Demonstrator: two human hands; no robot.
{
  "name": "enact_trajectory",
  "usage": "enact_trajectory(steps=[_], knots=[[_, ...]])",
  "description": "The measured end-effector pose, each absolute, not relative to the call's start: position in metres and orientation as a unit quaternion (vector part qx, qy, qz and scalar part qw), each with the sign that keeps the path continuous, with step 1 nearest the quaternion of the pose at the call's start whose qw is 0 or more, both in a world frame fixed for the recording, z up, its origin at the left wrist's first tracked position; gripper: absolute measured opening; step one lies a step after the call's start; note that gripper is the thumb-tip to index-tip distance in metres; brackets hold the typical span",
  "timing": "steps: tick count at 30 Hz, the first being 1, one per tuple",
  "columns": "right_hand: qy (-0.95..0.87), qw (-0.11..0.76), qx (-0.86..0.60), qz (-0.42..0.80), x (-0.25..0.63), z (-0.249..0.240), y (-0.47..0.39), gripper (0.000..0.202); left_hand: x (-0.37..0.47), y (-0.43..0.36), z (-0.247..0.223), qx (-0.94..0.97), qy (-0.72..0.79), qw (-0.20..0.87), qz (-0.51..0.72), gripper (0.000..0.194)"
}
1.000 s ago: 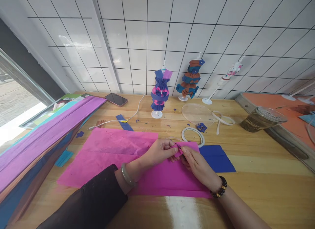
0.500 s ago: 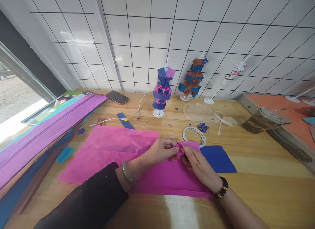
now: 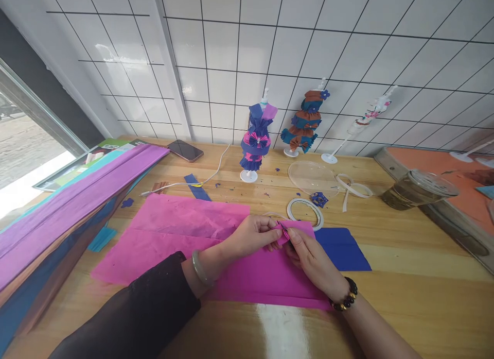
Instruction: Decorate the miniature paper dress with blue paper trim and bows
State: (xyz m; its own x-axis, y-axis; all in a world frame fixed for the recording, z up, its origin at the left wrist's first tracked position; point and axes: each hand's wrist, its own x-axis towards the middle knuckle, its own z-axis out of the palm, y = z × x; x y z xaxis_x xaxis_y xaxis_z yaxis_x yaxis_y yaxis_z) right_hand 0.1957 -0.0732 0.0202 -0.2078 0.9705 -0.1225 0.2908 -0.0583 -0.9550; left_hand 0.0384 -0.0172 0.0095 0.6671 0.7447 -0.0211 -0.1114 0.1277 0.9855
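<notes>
A small folded piece of pink paper (image 3: 283, 237) is pinched between the thumb and fingers of my left hand (image 3: 257, 234). My right hand (image 3: 311, 253) is closed around small dark scissors (image 3: 282, 225); their narrow tips show at the folded piece, while most of the handle is hidden in my palm. Both hands are close together above a large sheet of pink crepe paper (image 3: 266, 281), which lies spread on the wooden table. Beside my right hand lies a dark blue paper piece (image 3: 341, 250). A roll of double-sided tape (image 3: 319, 219) rests just beyond my fingers.
Mini dress forms stand along the tiled wall, one in blue and pink paper (image 3: 256, 140), another in brown and teal (image 3: 304, 124). A phone (image 3: 186, 150) and cable (image 3: 219, 168) lie at the back. Long crepe strips (image 3: 96, 178) fill the left; a lidded cup (image 3: 417, 190) is at right.
The camera view has shifted slightly. My hands keep nearly the same pose on the folded pink paper and scissors; no object has visibly moved on the table.
</notes>
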Motion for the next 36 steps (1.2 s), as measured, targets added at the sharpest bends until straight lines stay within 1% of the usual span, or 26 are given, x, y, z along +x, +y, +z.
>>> enact_trajectory(steps=[10, 23, 36], knots=[[-0.564, 0.356, -0.529, 0.525, 0.1953, 0.0179, -0.073, 0.038, 0.0387, -0.0167, 0.0071, 0.577, 0.262, 0.708, 0.312, 0.031], [-0.578, 0.36, -0.509, 0.526, 0.1942, 0.0205, -0.0719, 0.037, 0.0398, -0.0173, 0.0115, 0.538, 0.264, 0.736, 0.315, 0.036], [-0.582, 0.35, -0.527, 0.512, 0.1951, 0.0189, -0.0724, 0.038, 0.0394, -0.0177, 0.0112, 0.557, 0.271, 0.724, 0.303, 0.032]])
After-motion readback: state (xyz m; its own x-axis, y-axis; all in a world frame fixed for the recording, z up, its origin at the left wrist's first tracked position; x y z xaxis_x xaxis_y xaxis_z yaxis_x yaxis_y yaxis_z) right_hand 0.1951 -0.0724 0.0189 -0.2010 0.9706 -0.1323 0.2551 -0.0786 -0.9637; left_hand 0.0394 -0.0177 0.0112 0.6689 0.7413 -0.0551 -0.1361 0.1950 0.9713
